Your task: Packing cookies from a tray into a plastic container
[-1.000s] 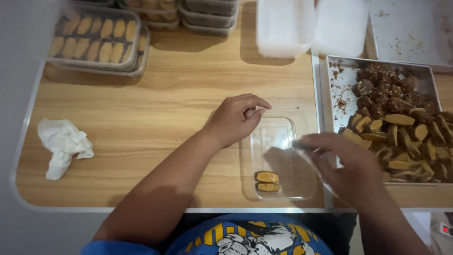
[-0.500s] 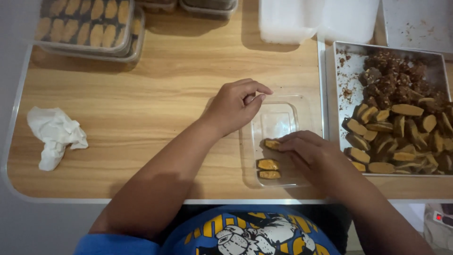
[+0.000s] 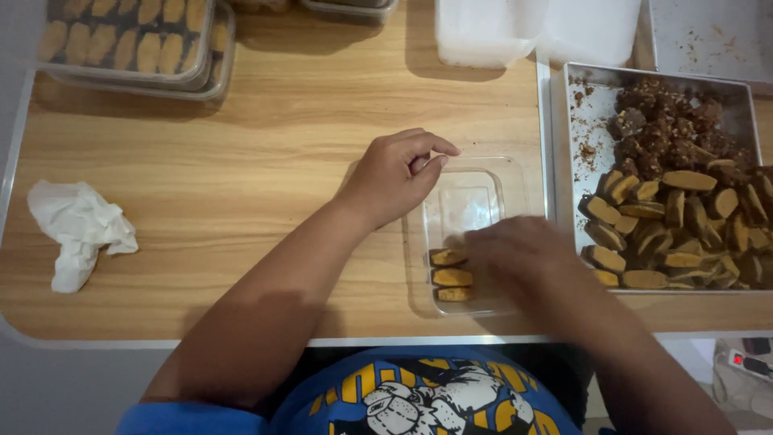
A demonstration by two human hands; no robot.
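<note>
A clear plastic container (image 3: 477, 192) lies on the wooden table near its front edge. My left hand (image 3: 396, 180) pinches the container's far left corner with thumb and forefinger. Three yellow-brown cookie pieces (image 3: 449, 277) lie in a row at the container's near left end. My right hand (image 3: 515, 248) is blurred and hovers over the container, its fingertips right beside the topmost piece. Whether it still touches that piece is unclear. To the right stands a metal tray (image 3: 581, 121) with several more cookie pieces (image 3: 680, 234) and dark crumbly chunks (image 3: 664, 129).
Stacked lidded containers of cookies (image 3: 129, 40) stand at the back left. A crumpled white tissue (image 3: 76, 229) lies at the left. White plastic lids or boxes (image 3: 531, 28) sit at the back, with another tray (image 3: 708, 36) at the far right.
My right hand carried a cookie piece from the tray into the container and set it above the two there, making three. My left hand stayed on the container's corner.
</note>
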